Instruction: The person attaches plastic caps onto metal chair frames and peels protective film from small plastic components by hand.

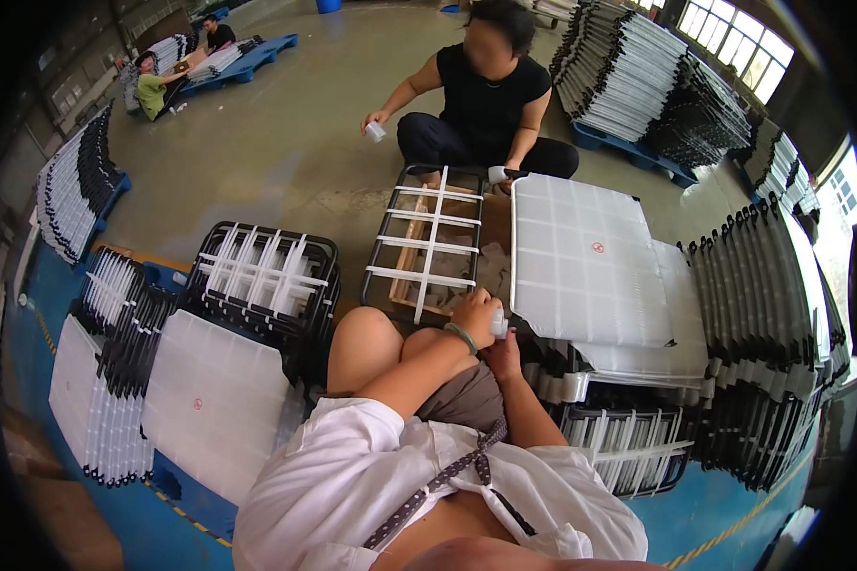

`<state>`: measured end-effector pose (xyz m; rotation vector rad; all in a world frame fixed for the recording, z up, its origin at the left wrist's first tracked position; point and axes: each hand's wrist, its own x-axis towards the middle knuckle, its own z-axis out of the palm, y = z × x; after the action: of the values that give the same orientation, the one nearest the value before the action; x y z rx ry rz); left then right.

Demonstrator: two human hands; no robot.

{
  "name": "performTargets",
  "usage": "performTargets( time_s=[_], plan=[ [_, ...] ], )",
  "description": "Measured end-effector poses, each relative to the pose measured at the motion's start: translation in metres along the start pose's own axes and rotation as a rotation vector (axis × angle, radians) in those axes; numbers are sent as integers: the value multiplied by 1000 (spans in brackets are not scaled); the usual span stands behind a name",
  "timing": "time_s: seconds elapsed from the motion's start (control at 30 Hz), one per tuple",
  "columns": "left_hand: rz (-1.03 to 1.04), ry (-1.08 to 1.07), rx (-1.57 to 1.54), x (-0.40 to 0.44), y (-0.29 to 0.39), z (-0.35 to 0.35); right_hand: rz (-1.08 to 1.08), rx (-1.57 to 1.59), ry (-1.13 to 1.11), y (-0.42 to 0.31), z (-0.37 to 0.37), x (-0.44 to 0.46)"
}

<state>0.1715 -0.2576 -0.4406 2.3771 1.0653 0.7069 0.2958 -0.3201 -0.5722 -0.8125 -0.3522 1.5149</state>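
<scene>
My left hand [474, 310], with a green bangle at its wrist, has its fingers wrapped round a small white plastic piece [498, 324]. Just below and to the right, my right hand [505, 354] pinches the same piece from the other side. Both hands are at the near left corner of a white covered panel [590, 257]. Left of them lies a black frame with white straps [430, 221], over a wooden box [405, 257] with small pale pieces in it. The fingertips are partly hidden behind the white piece.
A co-worker [486, 95] sits opposite, a white piece in one hand, the other at the panel's far corner. Strapped frames [262, 271] and a covered panel [214, 400] lie left. Stacked frames [757, 276] rise right. Two people [153, 90] sit at the far left.
</scene>
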Motion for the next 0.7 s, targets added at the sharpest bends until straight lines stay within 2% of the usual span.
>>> performTargets(
  time_s=[0.13, 0.23, 0.27, 0.4, 0.5, 0.53, 0.6, 0.7],
  plan=[
    [-11, -36, -29, 1, -4, 14, -94, 64, -96, -2, 8, -4],
    [-1, -116, -39, 0, -9, 11, -180, -91, -81, -1, 5, -1],
    [10, -146, -20, 0, -10, 13, -183, -44, 16, 2, 1, 3],
    [43, -191, 30, -3, -13, 12, -227, -160, 121, 1, 11, -2],
    [70, -314, 76, -3, -11, 6, -267, -275, 173, 4, -4, 0],
    [36, -396, 76, -2, -4, -6, -264, -214, 163, 3, -1, -1],
    [-33, -567, 78, 0, 11, -31, -255, -296, 235, 1, 1, -3],
    [52, -649, 77, -1, 14, -40, -300, -384, 250, 0, 2, -4]
  ],
)
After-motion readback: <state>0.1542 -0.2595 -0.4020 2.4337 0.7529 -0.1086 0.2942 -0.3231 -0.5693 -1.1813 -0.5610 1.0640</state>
